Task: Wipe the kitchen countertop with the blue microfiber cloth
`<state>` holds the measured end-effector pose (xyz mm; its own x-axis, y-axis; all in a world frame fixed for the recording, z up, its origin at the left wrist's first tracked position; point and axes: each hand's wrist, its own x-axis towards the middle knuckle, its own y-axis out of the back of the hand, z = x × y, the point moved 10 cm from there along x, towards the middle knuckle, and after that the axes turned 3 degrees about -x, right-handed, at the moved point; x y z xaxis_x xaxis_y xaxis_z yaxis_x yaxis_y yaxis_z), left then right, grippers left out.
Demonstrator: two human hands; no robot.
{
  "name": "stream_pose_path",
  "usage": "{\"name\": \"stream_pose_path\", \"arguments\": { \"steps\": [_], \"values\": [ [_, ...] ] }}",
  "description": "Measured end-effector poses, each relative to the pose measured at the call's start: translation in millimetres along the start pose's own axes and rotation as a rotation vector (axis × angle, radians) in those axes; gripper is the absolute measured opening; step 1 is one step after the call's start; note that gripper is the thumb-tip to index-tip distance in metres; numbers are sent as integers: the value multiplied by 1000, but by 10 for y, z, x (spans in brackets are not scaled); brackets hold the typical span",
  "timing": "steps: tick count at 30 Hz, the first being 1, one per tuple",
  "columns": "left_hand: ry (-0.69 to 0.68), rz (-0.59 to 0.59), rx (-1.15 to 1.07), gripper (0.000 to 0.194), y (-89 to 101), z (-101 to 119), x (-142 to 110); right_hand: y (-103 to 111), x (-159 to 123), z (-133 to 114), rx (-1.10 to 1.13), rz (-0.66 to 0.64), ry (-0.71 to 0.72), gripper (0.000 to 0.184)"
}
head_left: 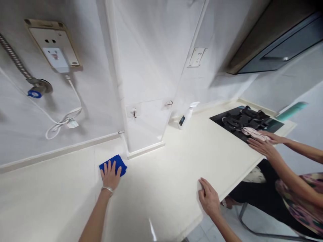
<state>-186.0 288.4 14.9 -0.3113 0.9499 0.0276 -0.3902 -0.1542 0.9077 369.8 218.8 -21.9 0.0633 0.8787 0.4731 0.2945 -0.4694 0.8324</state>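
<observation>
A folded blue cloth (pixel 118 164) lies on the white countertop (pixel 148 195), close to the corner of the wall pillar. My left hand (pixel 111 176) presses down on it with fingers spread flat, covering its lower part. A bracelet circles that wrist. Further right, my right hand (pixel 209 199) rests on the counter near its front edge. Its fingers are fairly straight and lie side by side, with no object visible in them. Between the pillar and the hob stands a white spray bottle (pixel 185 119), out of reach of both hands as they are placed.
At the right, another person's hands (pixel 262 143) hold a pale pink cloth (pixel 253 133) at the black gas hob (pixel 242 121). A range hood (pixel 277 43) overhangs it. A metal-framed seat (pixel 252 228) stands below the counter edge. A white cable (pixel 68 117) hangs at the left wall.
</observation>
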Motion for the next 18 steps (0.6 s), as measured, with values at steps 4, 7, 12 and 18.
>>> {"name": "stream_pose_path", "arguments": {
  "steps": [4,7,12,18],
  "values": [
    [-31,201,166,61,-52,139,27,2,-20,-5,-2,-8,-11,47],
    [-115,155,178,60,-132,192,309,-19,-38,22,-4,-27,-13,48],
    [-156,123,163,59,-116,191,846,-56,-60,69,-3,-70,-19,49],
    [-157,93,174,58,-162,218,1406,-118,-82,164,-16,-89,-1,51]
  ]
}}
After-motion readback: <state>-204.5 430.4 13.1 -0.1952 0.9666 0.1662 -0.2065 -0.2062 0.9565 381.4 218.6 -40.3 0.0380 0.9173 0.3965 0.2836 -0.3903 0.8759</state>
